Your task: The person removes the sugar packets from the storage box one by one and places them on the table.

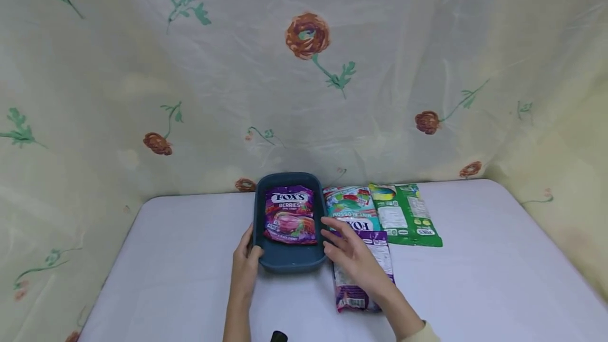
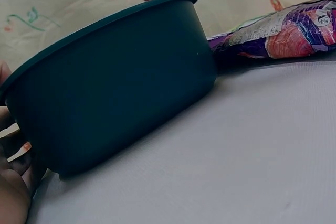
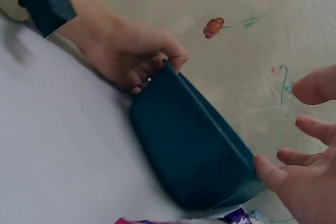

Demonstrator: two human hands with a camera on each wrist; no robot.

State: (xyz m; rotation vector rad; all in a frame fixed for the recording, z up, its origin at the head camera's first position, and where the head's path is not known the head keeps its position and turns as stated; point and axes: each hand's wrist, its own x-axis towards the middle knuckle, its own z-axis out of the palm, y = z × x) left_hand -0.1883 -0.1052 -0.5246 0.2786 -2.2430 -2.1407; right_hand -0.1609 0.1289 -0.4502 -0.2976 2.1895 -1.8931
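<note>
Two bare hands observed at the white-topped table (image 1: 180,278). Left hand (image 1: 245,255): fingers against the outer side of the blue tray (image 1: 291,267), thumb hooked over its rim, grip confirmed. Tray located between the left and right fingers. Inside it, right of the left fingers and clear of them, lies one purple Berries bag (image 1: 290,218), printed front upward. Right hand (image 1: 351,255): fingers spread wide, slightly bent, gripping nothing; fingertips at the right rim, one apparently touching. Teal Mint Blossom bag (image 1: 350,203) lies just beyond the right fingers. Second purple bag (image 1: 349,292) lies beneath the right hand, extending wristward. Green bag (image 1: 406,218) lies farthest right of those fingers, beside the teal one.
</note>
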